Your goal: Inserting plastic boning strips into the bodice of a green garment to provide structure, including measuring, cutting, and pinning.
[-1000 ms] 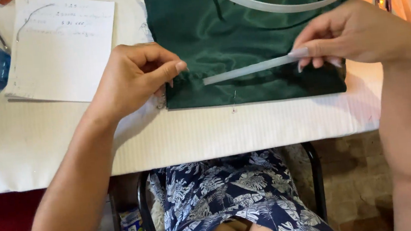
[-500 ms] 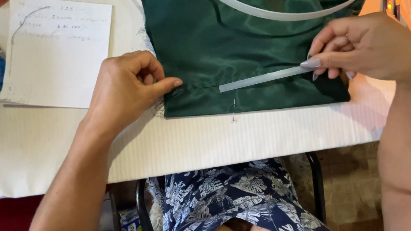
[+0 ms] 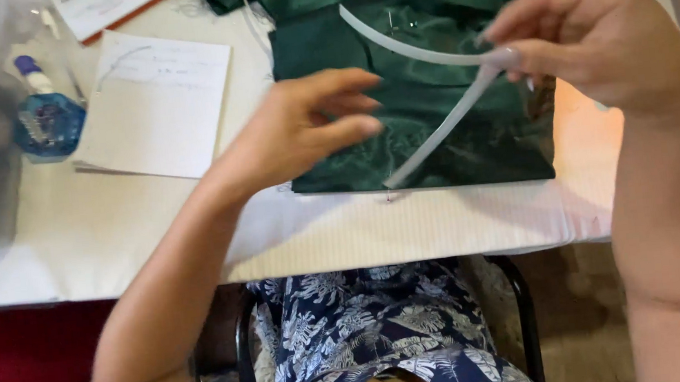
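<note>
Nearest, a leaf-printed blue skirt (image 3: 386, 343) shows below the ribbed white table (image 3: 360, 230). On it lies glossy dark green fabric (image 3: 465, 123). The left hand (image 3: 302, 129) hovers there, fingers loose, empty. The right hand (image 3: 589, 38) pinches a stiff translucent white strip (image 3: 441, 129), bent over the cloth. Paper (image 3: 156, 109) lies beyond.

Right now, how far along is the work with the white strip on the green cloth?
Done: the folded dark green satin cloth lies flat on the table. In hand: the right hand pinches the thin white plastic strip; the left hand hovers open. Left: the strip looks loose, not fastened.
</note>
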